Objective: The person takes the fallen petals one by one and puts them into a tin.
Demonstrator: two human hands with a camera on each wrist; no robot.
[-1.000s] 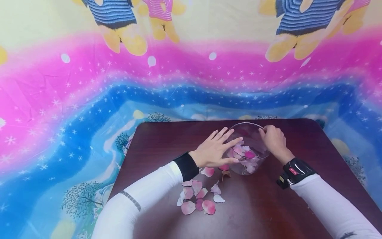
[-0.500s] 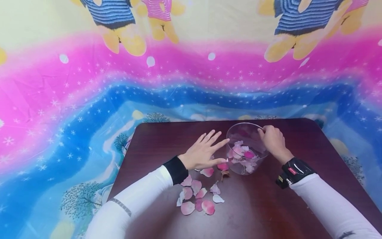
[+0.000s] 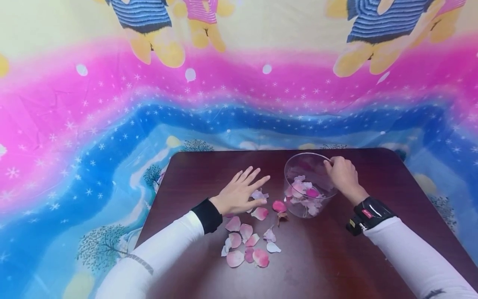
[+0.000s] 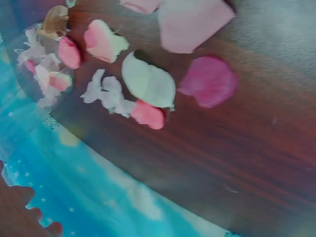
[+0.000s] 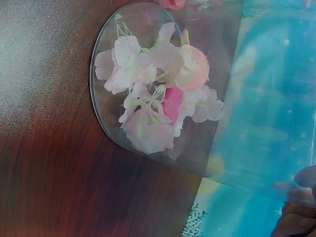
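A clear, round plastic container (image 3: 286,176) stands on the table toward the back right, with pale pink flowers (image 3: 298,189) and a magenta petal (image 3: 312,192) inside. My right hand (image 3: 343,176) grips its rim from the right; in the right wrist view, fingertips (image 5: 296,219) show at the lower right. My left hand (image 3: 240,193) is left of the container, palm down with fingers spread, over loose petals and partly hiding them. Below it lie pink petals (image 3: 235,258), a white petal (image 3: 273,247) and a pale lilac flower (image 3: 269,235). A red petal (image 3: 279,206) lies close to the container.
A dark reddish-brown table (image 3: 317,265) carries everything. A brown, dried-looking piece (image 3: 281,218) lies in front of the container. Beyond the table's back edge hangs a printed cloth (image 3: 239,91) in pink and blue.
My left hand has moved left, from over the container's near-left side to over the loose petals, uncovering the container. My right hand stays on the rim.
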